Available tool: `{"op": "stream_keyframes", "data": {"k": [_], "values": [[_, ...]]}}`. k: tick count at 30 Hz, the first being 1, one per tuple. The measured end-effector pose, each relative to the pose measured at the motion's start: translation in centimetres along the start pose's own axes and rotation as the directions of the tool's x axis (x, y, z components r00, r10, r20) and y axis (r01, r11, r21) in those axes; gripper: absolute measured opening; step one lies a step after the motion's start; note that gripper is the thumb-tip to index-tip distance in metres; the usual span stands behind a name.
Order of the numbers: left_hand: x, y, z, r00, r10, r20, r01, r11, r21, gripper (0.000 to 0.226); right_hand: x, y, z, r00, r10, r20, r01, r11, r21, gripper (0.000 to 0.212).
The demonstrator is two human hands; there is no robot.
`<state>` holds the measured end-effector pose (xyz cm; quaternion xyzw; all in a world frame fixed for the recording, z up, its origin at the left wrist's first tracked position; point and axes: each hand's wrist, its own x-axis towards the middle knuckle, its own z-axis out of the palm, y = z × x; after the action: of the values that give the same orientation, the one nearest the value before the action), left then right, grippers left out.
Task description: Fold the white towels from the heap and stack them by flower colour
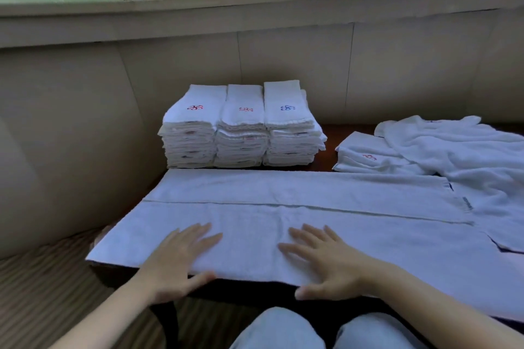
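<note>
A long white towel (283, 207) lies spread across the table, its near long edge folded up to a seam through the middle. My left hand (178, 258) and my right hand (323, 261) rest flat on its near half, fingers straight, thumbs at the table's front edge. Behind it stand three stacks of folded towels: a dark red flower (195, 107) tops the left one, a pink-red flower (245, 109) the middle one, a blue flower (287, 108) the right one. At the right, a folded towel with a red flower (368, 156) lies beside the crumpled heap (459, 150).
The dark table (331, 133) stands against a beige padded wall under a window. A striped cushion (42, 292) lies at the lower left. My knees in light jeans (283, 331) show below the table's front edge.
</note>
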<state>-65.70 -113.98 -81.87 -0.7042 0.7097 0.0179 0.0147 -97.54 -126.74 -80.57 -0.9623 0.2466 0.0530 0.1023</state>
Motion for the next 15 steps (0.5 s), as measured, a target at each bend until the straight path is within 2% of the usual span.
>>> {"op": "stream_keyframes", "data": {"k": [2,3,4,5,6,9,10,12,13,15], "values": [[-1.4,0.3,-0.6,0.985,0.121,-0.126,-0.104,0.986,0.132,0.075,0.6,-1.4,-0.3,0.999,-0.03,-0.036,0.028,0.999,-0.046,0.076],[-1.8,0.2,-0.8,0.945,0.201,-0.259,-0.163,0.973,0.162,0.063,0.7,-1.8,-0.6,0.996,-0.03,-0.083,0.027,0.999,-0.037,0.065],[-2.2,0.1,-0.8,0.887,0.246,-0.39,-0.203,0.968,0.148,0.042,0.8,-2.2,-0.9,0.989,-0.025,-0.143,0.023,1.0,-0.014,0.049],[-2.4,-0.2,-1.1,0.839,0.256,-0.48,-0.212,0.966,0.145,0.023,0.8,-2.4,-1.2,0.98,-0.009,-0.197,0.006,1.0,-0.019,0.032],[-2.5,-0.5,-1.6,0.815,0.248,-0.524,-0.194,0.968,0.156,0.018,0.7,-2.4,-1.3,0.973,0.015,-0.232,-0.029,0.998,-0.057,0.024],[-2.2,-2.1,-1.8,0.779,0.23,-0.583,-0.121,0.968,0.219,0.026,-0.3,-1.0,-1.6,0.943,0.162,-0.291,-0.2,0.974,-0.105,0.037],[-2.1,-3.0,-2.2,0.785,0.159,-0.599,-0.054,0.981,0.189,0.027,-0.7,0.0,-2.0,0.918,0.23,-0.323,-0.266,0.961,-0.071,0.042],[-1.7,-5.5,-3.5,0.796,-0.141,-0.589,0.184,0.983,0.013,0.02,-1.4,2.5,-3.2,0.845,0.359,-0.397,-0.396,0.918,-0.013,0.042],[-1.3,-7.2,-4.2,0.801,-0.304,-0.516,0.302,0.949,-0.089,0.019,-1.5,3.9,-4.1,0.809,0.408,-0.423,-0.452,0.892,-0.004,0.037],[-0.3,-9.8,-5.6,0.805,-0.466,-0.368,0.399,0.883,-0.248,0.02,-1.5,6.3,-5.9,0.749,0.469,-0.469,-0.504,0.862,0.057,0.026]]}}
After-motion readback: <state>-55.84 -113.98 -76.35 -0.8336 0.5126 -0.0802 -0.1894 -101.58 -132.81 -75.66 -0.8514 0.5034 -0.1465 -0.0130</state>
